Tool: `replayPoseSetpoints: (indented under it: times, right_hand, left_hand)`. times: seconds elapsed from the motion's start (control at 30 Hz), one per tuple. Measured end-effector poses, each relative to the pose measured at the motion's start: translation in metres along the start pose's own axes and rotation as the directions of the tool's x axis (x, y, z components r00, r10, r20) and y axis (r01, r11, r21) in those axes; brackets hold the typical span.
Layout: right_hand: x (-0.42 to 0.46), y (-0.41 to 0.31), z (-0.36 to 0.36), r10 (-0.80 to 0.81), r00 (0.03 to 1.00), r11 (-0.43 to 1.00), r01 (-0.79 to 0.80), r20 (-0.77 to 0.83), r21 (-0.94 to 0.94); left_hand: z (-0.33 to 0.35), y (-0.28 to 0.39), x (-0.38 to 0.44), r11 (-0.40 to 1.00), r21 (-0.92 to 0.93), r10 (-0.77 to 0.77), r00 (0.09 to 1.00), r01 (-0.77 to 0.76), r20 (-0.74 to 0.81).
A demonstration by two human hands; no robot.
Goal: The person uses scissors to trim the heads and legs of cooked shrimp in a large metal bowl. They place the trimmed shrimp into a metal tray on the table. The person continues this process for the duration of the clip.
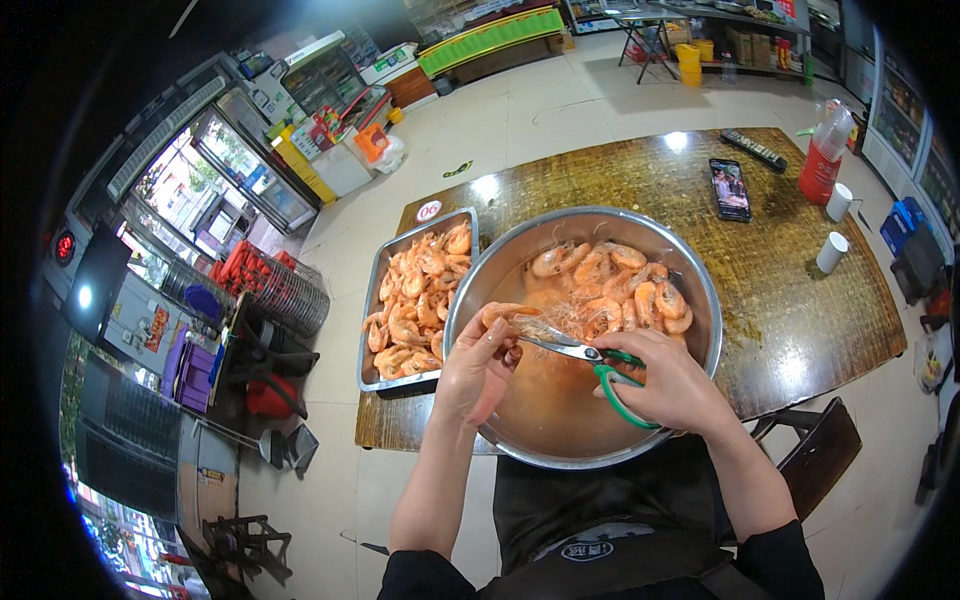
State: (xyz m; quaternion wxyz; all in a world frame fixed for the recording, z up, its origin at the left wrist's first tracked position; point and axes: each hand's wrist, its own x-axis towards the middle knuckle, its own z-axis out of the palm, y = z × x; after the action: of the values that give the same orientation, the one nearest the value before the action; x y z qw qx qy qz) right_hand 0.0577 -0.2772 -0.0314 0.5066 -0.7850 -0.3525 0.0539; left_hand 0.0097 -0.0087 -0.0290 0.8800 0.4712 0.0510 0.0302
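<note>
My left hand (pixel 484 364) pinches one cooked shrimp (pixel 510 312) above the left part of a wide steel basin (pixel 709 300). Green-handled scissors (pixel 619 390) are gripped in my right hand (pixel 667 379), their blades reaching left to the shrimp's legs and feelers. Whether the blades are cutting through anything cannot be made out. Inside the basin, a heap of orange shrimp (pixel 600 281) lies in cloudy brownish liquid, with loose feelers around it. Left of the basin, a rectangular steel tray (pixel 365 337) holds many more shrimp (pixel 412 300).
On the wooden table (pixel 810 315) lie a phone (pixel 729 190) with a lit screen and a remote control (pixel 754 150). Two white cylinders (pixel 832 253) and a red container (pixel 819 172) with plastic cups stand at the right edge. A dark wooden stool (pixel 821 457) is at lower right.
</note>
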Motion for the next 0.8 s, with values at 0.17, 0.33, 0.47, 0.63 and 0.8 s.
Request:
replayPoseSetpoints:
  times: [0.17, 0.33, 0.47, 0.63, 0.8]
  right_hand:
    - [0.0, -0.004, -0.002, 0.004, 1.0, 0.998, -0.004, 0.002, 0.063]
    - [0.0, -0.008, -0.004, 0.018, 1.0, 0.995, -0.018, 0.008, 0.096]
    - [-0.001, -0.011, -0.006, 0.026, 0.999, 0.993, -0.028, 0.019, 0.113]
    - [-0.001, -0.009, -0.006, 0.006, 0.999, 0.996, -0.009, 0.034, 0.087]
    - [0.0, -0.013, -0.009, 0.074, 0.992, 0.988, -0.087, 0.106, 0.125]
  left_hand:
    - [-0.001, -0.001, 0.001, 0.999, -0.046, -0.009, 1.0, 0.011, 0.03]
    - [0.0, -0.002, -0.001, 0.997, -0.075, -0.015, 1.0, 0.017, 0.02]
    - [0.006, -0.002, -0.002, 0.997, -0.077, -0.016, 1.0, 0.015, -0.01]
    - [0.007, -0.002, -0.002, 0.996, -0.089, -0.028, 0.999, 0.026, -0.02]
    - [0.007, 0.0, -0.002, 0.997, -0.072, -0.035, 0.999, 0.032, -0.041]
